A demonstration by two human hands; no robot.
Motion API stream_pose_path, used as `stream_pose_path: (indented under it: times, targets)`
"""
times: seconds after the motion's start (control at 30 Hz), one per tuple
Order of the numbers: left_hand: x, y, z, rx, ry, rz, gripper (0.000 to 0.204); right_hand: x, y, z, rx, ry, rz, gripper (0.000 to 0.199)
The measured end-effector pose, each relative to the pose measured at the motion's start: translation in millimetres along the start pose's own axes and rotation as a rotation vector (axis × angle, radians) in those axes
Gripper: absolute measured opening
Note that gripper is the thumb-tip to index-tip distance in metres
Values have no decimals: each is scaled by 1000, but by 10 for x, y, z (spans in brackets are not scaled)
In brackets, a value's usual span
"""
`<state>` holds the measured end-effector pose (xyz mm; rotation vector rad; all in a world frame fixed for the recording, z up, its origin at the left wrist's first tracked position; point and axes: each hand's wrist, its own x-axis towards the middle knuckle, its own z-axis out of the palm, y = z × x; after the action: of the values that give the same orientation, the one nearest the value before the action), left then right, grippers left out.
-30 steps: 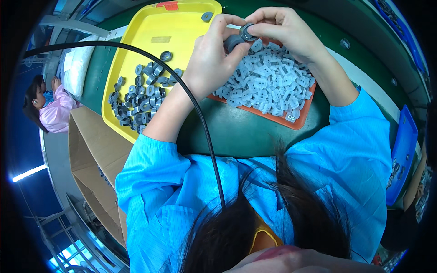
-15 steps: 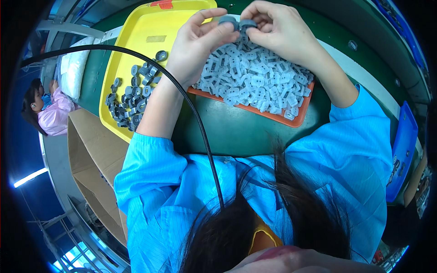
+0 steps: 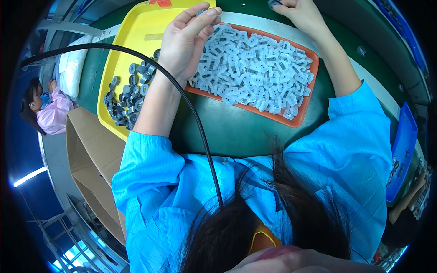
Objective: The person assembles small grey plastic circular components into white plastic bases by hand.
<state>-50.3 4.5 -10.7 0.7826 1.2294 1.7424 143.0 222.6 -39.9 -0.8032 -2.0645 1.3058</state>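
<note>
My left hand point(image 3: 186, 43) is raised over the right part of the yellow tray point(image 3: 136, 38), its thumb and fingers pinched on a small grey plastic part point(image 3: 200, 12) that is mostly hidden. Further right, beyond the orange tray point(image 3: 315, 68), my right hand point(image 3: 302, 18) pinches a dark grey ring-shaped part point(image 3: 274, 3) at the top edge of the picture. Translucent white plastic pieces point(image 3: 250, 68) heap the orange tray between my forearms. Several loose dark grey parts point(image 3: 132, 98) lie in the near end of the yellow tray, beside my left forearm.
A black cable point(image 3: 195, 109) arcs across my left forearm. An open cardboard box point(image 3: 91, 154) stands at the left, below the yellow tray. At the far right is a blue tray point(image 3: 403, 154). Another person in pink point(image 3: 54, 113) sits at the left; a co-worker's arm point(image 3: 409, 195) shows at lower right.
My hands, close together with grey parts between them, have moved apart. The right went up and right with a dark part; the left shifted slightly left.
</note>
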Motion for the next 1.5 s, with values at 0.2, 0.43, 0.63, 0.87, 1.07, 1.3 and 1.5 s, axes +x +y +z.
stream_pose_path:
  times: [0.2,0.43,0.63,0.87,1.07,1.3,1.5]
  targets:
    - [-8,-29,-110,42,-67,-15,45,88,348,-89,-683,341,-456,26]
    - [-13,-70,-118,116,-122,-75,44,-567,-584,254,-677,-285,-460,19]
    - [-13,-77,-102,272,-213,-63,44,-642,-710,248,-765,-312,-529,15]
    - [-57,-40,-17,324,-284,-65,42,-402,-688,107,-156,-532,-82,20]
    - [-125,20,66,346,-268,-89,42,-373,-450,25,-457,-462,-313,18]
    - [-49,-102,-101,368,-316,-115,43,-449,-500,48,-526,-456,-578,20]
    - [-49,-108,-69,343,-249,-89,42,-450,-693,33,-452,-525,-219,16]
